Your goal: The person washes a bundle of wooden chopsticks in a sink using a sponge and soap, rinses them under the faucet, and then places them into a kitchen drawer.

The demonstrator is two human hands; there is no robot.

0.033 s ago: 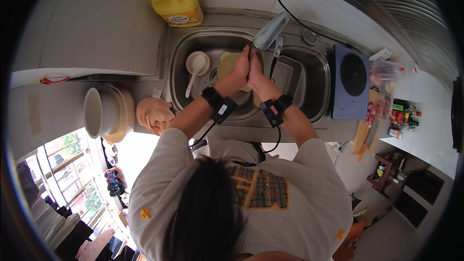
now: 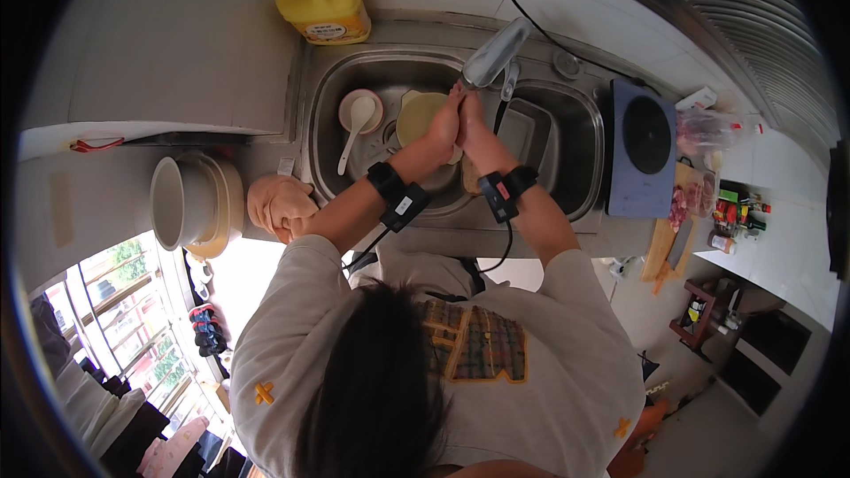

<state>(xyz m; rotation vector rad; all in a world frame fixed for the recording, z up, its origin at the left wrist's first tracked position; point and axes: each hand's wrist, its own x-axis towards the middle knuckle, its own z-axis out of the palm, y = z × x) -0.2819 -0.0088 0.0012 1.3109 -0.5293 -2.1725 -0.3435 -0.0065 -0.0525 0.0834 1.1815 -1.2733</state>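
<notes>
Under the metal faucet (image 2: 494, 57), my left hand (image 2: 444, 130) and my right hand (image 2: 470, 120) are pressed side by side, palms toward each other. Their visible fingers are stretched out toward the spout, and I see nothing held; the palms are hidden. Below and left of them a pale yellow-green bowl (image 2: 413, 124) sits in the steel sink (image 2: 313, 137), partly covered by my left hand. Farther left, a white spoon (image 2: 356, 134) rests in a small pink-rimmed bowl (image 2: 378, 115). Whether water runs I cannot tell.
A yellow jug (image 2: 329, 9) stands behind the sink at left. A peach-coloured cloth (image 2: 279, 204) and pale basins (image 2: 173, 204) are at the left. Right of the sink lies a blue cooktop (image 2: 639, 195); beyond it, a cutting board (image 2: 657, 252) bears a knife (image 2: 680, 243) and meat.
Both hands stay together under the faucet, with only a very slight shift. Nothing has been taken hold of or let go.
</notes>
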